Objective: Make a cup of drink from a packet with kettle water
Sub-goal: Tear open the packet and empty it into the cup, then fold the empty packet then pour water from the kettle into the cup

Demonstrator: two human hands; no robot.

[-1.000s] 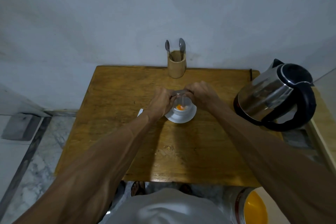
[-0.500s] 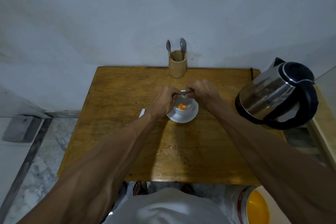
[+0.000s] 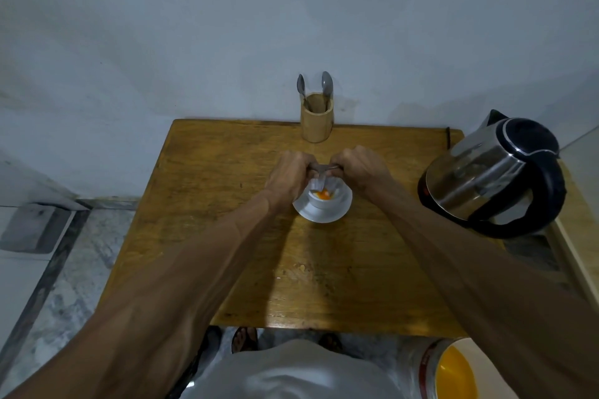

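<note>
Nearby, kettle (image 3: 492, 172) stands right of cup (image 3: 325, 201).

Domestic setting: a plain home corner used for making drinks.

We note a small worn wooden table (image 3: 324, 269) pushed against a bare painted wall (image 3: 227, 26), a steel electric kettle (image 3: 492, 172) at its right edge, a wooden holder (image 3: 316, 121) with two spoons (image 3: 327, 83), a white cup (image 3: 325, 201) on a saucer (image 3: 337, 215), and marble-patterned floor tiles (image 3: 74, 269) below.
</note>
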